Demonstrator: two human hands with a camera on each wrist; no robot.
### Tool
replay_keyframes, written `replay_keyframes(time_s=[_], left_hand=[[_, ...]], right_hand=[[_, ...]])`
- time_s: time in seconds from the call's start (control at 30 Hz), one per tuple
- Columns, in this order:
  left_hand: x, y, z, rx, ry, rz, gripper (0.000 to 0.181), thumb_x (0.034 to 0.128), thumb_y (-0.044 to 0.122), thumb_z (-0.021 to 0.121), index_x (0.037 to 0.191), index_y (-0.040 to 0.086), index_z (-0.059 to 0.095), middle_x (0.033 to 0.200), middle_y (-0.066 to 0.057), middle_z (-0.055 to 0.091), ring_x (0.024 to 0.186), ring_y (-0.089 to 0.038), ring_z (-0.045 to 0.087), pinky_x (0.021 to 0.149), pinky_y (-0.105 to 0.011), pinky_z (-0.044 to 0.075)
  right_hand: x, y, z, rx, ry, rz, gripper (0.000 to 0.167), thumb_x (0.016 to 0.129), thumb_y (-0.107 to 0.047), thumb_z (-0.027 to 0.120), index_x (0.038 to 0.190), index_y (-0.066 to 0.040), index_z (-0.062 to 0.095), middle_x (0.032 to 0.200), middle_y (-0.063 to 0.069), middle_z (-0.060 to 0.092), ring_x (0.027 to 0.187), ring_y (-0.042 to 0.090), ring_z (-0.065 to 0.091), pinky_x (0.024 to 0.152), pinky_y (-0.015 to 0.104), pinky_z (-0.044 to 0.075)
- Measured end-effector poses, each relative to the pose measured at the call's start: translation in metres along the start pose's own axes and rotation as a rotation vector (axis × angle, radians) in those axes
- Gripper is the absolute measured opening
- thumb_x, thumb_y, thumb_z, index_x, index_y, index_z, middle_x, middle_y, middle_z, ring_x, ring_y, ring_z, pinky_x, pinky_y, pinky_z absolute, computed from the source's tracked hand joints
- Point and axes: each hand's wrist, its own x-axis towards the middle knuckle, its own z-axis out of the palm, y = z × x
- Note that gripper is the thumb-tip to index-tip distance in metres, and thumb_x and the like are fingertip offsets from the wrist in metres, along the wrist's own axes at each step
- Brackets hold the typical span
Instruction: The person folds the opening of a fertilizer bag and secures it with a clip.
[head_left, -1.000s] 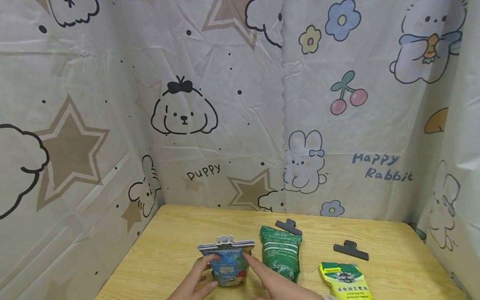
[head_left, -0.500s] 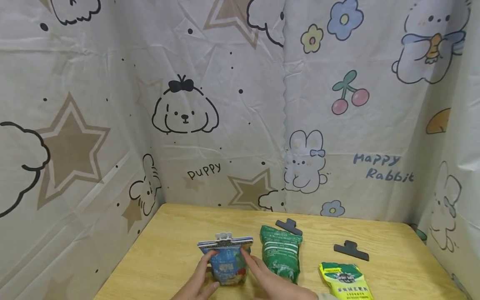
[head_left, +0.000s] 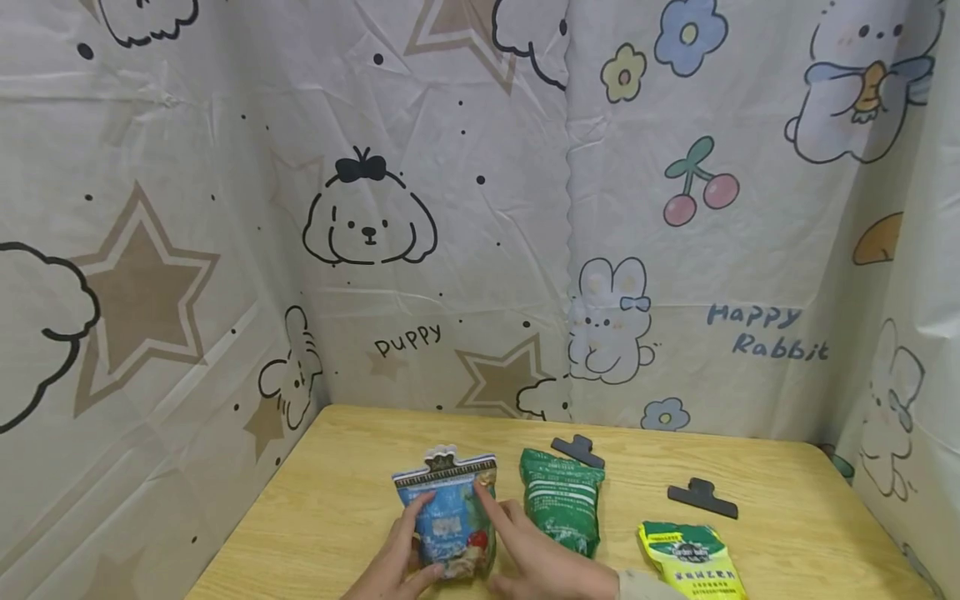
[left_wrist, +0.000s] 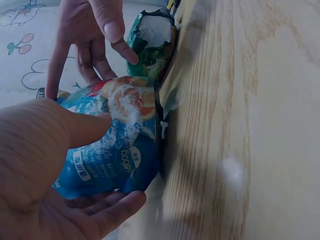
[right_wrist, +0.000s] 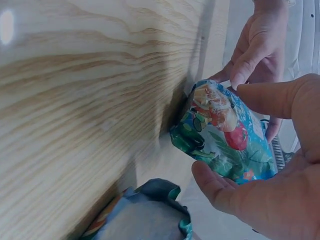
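Note:
Between my two hands a blue food bag (head_left: 447,525), printed with vegetables, stands on the table, tilted back. A dark bag clip (head_left: 442,463) sits across its top edge. My left hand (head_left: 393,557) grips the bag's left side; in the left wrist view its thumb lies over the printed face and its fingers reach the far side. My right hand (head_left: 536,550) holds the right side, with its index finger up along the bag near the top. In the right wrist view the bag (right_wrist: 227,132) lies between my right thumb and fingers.
Right of my hands lies a green bag (head_left: 562,504), and farther right a yellow-and-green bag (head_left: 692,558). One black bag clip (head_left: 577,451) lies behind the green bag; another black bag clip (head_left: 702,497) lies behind the yellow one. Patterned cloth (head_left: 480,250) surrounds the wooden table (head_left: 315,483).
The blue bag has tipped back, so more of its front face and clip show. Both hands have moved with it, keeping hold at its sides. The other bags stay put.

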Motion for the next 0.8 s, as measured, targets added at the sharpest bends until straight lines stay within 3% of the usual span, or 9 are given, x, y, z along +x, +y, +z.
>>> replay_keyframes(time_s=[0.1, 0.27, 0.43, 0.6, 0.8], left_hand=[[0.001, 0.003, 0.001, -0.035, 0.016, -0.052, 0.091, 0.0966, 0.03, 0.07, 0.161, 0.013, 0.009, 0.142, -0.031, 0.035, 0.101, -0.024, 0.053, 0.073, -0.023, 0.05], [0.003, 0.006, 0.002, -0.019, 0.046, -0.092, 0.093, 0.0942, 0.035, 0.073, 0.161, 0.013, 0.013, 0.139, -0.03, 0.04, 0.096, -0.023, 0.054, 0.071, -0.027, 0.049], [0.005, 0.007, 0.001, 0.007, 0.073, -0.117, 0.096, 0.0911, 0.038, 0.076, 0.161, 0.014, 0.015, 0.146, -0.031, 0.038, 0.112, -0.033, 0.056, 0.083, -0.045, 0.054], [0.006, 0.009, 0.0, 0.02, 0.083, -0.132, 0.098, 0.0888, 0.04, 0.078, 0.161, 0.018, 0.016, 0.152, -0.029, 0.036, 0.132, -0.045, 0.047, 0.099, -0.065, 0.047], [0.006, 0.009, 0.003, 0.07, 0.107, -0.117, 0.097, 0.09, 0.043, 0.076, 0.161, 0.015, 0.016, 0.151, -0.031, 0.036, 0.132, -0.046, 0.046, 0.101, -0.067, 0.044]], right_hand=[[0.002, -0.003, 0.0, 0.033, 0.009, 0.023, 0.106, 0.092, -0.021, 0.073, 0.164, -0.033, -0.004, 0.149, 0.018, 0.037, 0.111, 0.016, 0.058, 0.08, 0.023, 0.052], [0.006, -0.004, 0.001, 0.041, 0.031, 0.006, 0.101, 0.095, -0.023, 0.072, 0.164, -0.028, -0.001, 0.141, 0.018, 0.041, 0.093, 0.01, 0.057, 0.07, 0.019, 0.049], [0.01, -0.005, 0.001, 0.05, 0.044, 0.0, 0.099, 0.095, -0.024, 0.072, 0.165, -0.026, 0.001, 0.129, 0.014, 0.046, 0.084, 0.006, 0.055, 0.063, 0.019, 0.05], [0.014, -0.007, 0.0, 0.033, 0.072, 0.012, 0.105, 0.09, -0.028, 0.078, 0.165, -0.026, 0.004, 0.128, 0.016, 0.048, 0.081, 0.006, 0.054, 0.061, 0.021, 0.05], [0.019, -0.007, 0.004, 0.019, 0.109, 0.025, 0.102, 0.09, -0.029, 0.078, 0.164, -0.021, 0.009, 0.127, 0.018, 0.05, 0.081, 0.007, 0.054, 0.065, 0.023, 0.048]])
